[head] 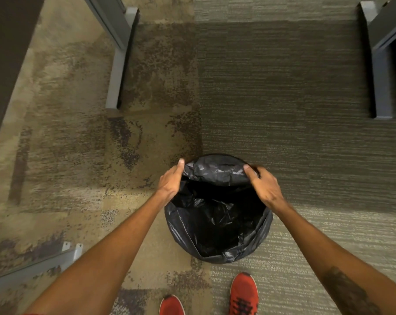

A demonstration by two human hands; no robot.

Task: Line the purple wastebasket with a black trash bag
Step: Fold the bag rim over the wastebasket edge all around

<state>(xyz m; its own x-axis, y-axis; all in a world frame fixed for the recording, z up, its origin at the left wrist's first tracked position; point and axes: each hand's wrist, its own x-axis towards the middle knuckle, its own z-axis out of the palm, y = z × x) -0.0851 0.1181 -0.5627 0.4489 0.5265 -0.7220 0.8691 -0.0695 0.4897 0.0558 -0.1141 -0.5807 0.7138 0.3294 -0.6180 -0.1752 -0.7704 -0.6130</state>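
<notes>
I judged this to be the fitting step: the black trash bag was already down inside the wastebasket, its mouth open and its edge folded outward over the rim all the way round, so that none of the purple showed from above. The basket stood on the floor just ahead of my red shoes, on the seam between two carpet patterns.

My left hand lay against the far left side of the rim, thumb pointing up and forward, the fingers curled out of sight under the plastic; I could not tell whether they were pinching it or only pressing. My right hand was on the far right side, thumb hooked over the gathered fold of the bag, the other fingers bent down over the outer edge, seemingly clamped on the plastic there.

The far edge was bunched and slack between the two hands. The next move, as I read it, called for drawing that fold down the outside and smoothing it tight.

The carpet was mottled brown on the left and ribbed grey-green on the right. Grey metal furniture legs stood well beyond the basket, on either side.
</notes>
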